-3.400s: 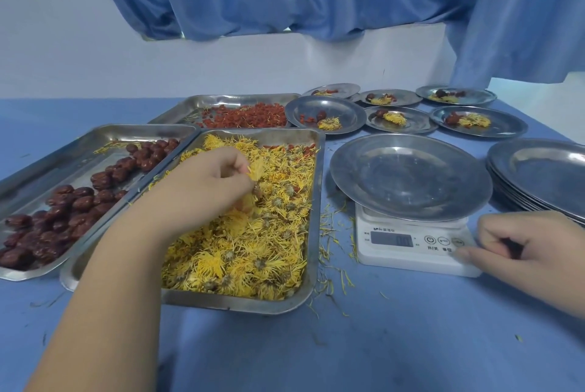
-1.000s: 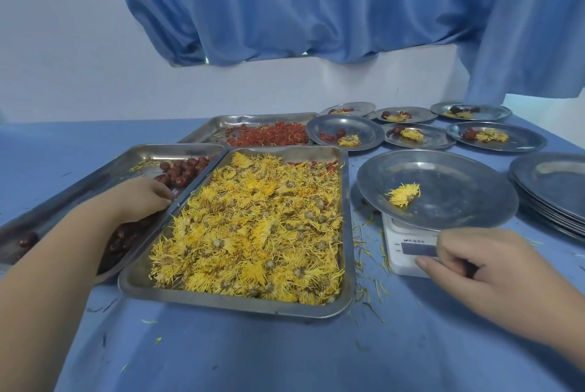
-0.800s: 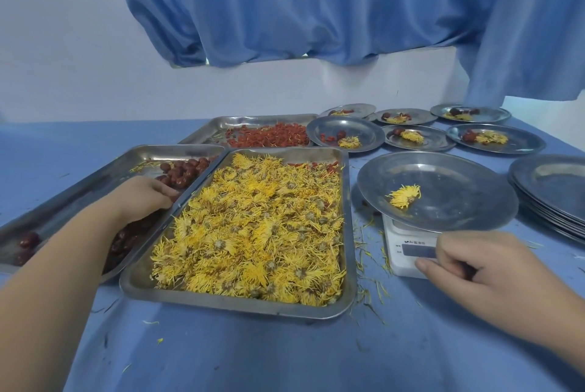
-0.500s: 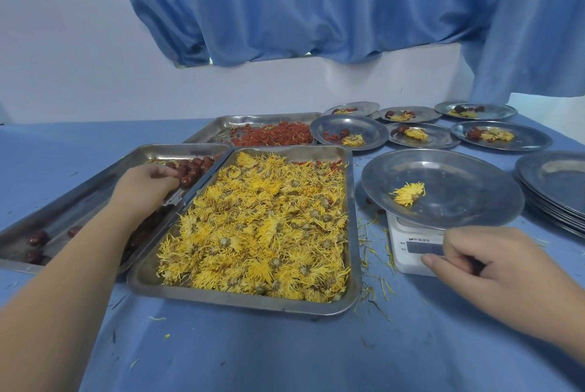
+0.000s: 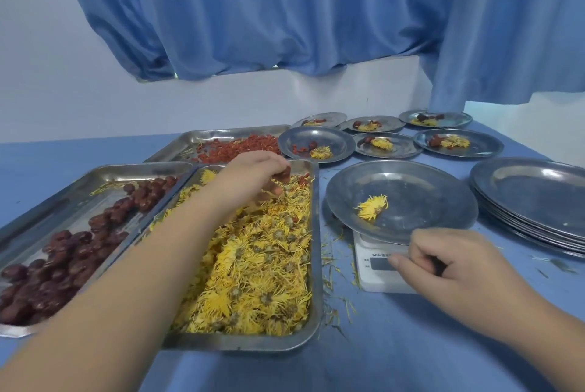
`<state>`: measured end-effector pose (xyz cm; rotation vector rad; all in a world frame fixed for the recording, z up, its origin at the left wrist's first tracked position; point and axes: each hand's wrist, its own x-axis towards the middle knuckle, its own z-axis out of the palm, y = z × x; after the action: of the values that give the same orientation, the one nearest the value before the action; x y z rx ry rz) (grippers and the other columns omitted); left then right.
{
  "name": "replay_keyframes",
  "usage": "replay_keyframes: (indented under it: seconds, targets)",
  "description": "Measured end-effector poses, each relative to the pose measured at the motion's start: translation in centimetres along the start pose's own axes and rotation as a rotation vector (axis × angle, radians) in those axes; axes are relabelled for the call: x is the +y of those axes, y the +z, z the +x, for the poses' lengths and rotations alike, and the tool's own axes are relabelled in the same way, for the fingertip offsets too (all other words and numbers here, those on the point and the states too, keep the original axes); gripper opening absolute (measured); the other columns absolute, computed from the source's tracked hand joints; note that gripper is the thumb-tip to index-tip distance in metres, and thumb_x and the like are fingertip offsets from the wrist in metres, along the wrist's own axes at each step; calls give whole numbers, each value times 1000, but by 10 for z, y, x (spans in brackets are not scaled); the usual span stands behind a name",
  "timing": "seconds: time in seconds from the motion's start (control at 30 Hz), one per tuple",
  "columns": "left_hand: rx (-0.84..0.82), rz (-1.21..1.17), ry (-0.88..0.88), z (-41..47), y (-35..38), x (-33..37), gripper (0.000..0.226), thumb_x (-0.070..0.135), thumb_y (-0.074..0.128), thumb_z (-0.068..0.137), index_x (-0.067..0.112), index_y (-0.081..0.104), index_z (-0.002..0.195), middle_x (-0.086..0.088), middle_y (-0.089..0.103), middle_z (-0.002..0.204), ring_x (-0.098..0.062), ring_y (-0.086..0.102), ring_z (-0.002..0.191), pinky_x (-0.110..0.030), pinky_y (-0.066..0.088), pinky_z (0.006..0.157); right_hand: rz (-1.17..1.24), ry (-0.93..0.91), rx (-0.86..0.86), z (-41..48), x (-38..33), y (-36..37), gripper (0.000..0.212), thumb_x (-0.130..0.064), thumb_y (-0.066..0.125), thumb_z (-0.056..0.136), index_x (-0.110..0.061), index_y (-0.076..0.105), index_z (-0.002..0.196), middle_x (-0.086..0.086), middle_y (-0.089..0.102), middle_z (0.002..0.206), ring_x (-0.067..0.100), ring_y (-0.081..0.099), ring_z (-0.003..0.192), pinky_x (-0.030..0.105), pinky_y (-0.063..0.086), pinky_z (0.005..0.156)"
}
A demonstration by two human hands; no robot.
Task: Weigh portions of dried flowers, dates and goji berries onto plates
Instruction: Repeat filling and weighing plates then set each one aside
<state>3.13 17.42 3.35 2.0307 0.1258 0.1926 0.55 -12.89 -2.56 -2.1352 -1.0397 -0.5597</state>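
Moved: my left grip (image 5: 253,176) has left the date tray (image 5: 79,179) and now hangs over the far end of the flower tray (image 5: 317,233), carrying a date (image 5: 286,173).
Left grip: fingers curled downward, pinching the dark red date at the fingertips, above the yellow flowers near the tray's far right corner.
Right grip (image 5: 449,268): on the table (image 5: 380,360) just in front of the scale (image 5: 376,274), fingers loosely curled with nothing in them, thumb stretched toward the display.
Scale: white, just right of the flower tray, with a steel plate (image 5: 427,201) on top.
Plate on scale: one dried flower (image 5: 372,211) lies left of its middle.
Goji berries (image 5: 237,147): in the far tray, behind the other two.
Filled plates (image 5: 316,144): six small ones at the table's far right, each with a flower and red pieces.
Spare plates (image 5: 538,198): stacked to the right of the scale.
Loose petals (image 5: 329,265): scattered on the blue table between flower tray and scale.
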Motion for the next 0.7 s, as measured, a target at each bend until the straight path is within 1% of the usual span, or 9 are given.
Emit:
replay_keyframes:
  seconds: [0.1, 0.17, 0.23, 0.3, 0.43, 0.53, 0.6, 0.67, 0.7]
  targets:
    - [-36, 164, 78, 15, 33, 20, 15, 35, 57, 92, 32, 72, 92, 18, 72, 85, -4, 67, 73, -22, 50, 62, -36, 36, 6, 0, 6, -3, 53, -14, 76, 78, -18, 26, 58, 3, 36, 55, 6, 29, 48, 16, 26, 47]
    - [-57, 249, 122, 24, 54, 30, 13, 31, 58, 90, 33, 70, 90, 19, 69, 84, 0, 64, 75, -20, 44, 61, -36, 48, 11, -1, 10, -4, 53, -16, 75, 78, -18, 26, 59, -2, 34, 54, 6, 30, 48, 15, 26, 47]
    - [-84, 326, 157, 33, 71, 36, 14, 24, 59, 87, 34, 68, 88, 21, 65, 89, 3, 60, 82, -17, 40, 63, -40, 45, 15, -1, 11, -5, 52, -22, 74, 80, -19, 26, 60, -5, 34, 53, 5, 29, 48, 15, 25, 47]
    - [-98, 409, 188, 40, 83, 38, 17, 19, 60, 84, 32, 69, 90, 19, 65, 91, 1, 59, 86, -14, 39, 64, -47, 28, 21, -1, 11, -7, 49, -26, 70, 79, -20, 25, 59, -6, 33, 53, 4, 29, 47, 15, 25, 46]
    - [-106, 423, 228, 48, 93, 32, 14, 21, 68, 84, 30, 67, 95, 17, 65, 92, 4, 58, 84, -6, 38, 57, -26, 29, 14, -1, 12, -10, 46, -29, 67, 80, -20, 27, 58, -3, 33, 53, 6, 29, 48, 19, 27, 46]
    - [-108, 423, 260, 51, 87, 26, 16, 29, 69, 83, 32, 66, 98, 16, 65, 97, 2, 59, 90, -10, 38, 65, 2, 30, 10, -1, 10, -8, 46, -27, 68, 80, -19, 28, 58, -1, 33, 54, 8, 29, 48, 22, 27, 45]
    - [-78, 423, 261, 53, 76, 19, 13, 32, 66, 85, 34, 66, 98, 18, 64, 96, 5, 58, 90, -13, 39, 68, 54, 50, 37, 2, 8, -8, 46, -27, 68, 79, -18, 28, 58, -2, 32, 53, 6, 27, 47, 18, 25, 45]
    - [-25, 445, 242, 57, 58, 11, 9, 34, 63, 87, 37, 66, 96, 20, 64, 95, 5, 59, 86, -18, 45, 71, 89, 67, 57, 12, 5, -11, 44, -31, 65, 80, -18, 29, 59, -1, 33, 52, 5, 28, 46, 15, 24, 45]
    - [2, 465, 225, 59, 47, 7, 8, 35, 61, 89, 38, 66, 94, 20, 64, 94, 3, 61, 80, -20, 50, 69, 91, 67, 49, 20, 4, -14, 43, -33, 64, 80, -17, 29, 59, 0, 34, 52, 5, 28, 46, 15, 24, 44]
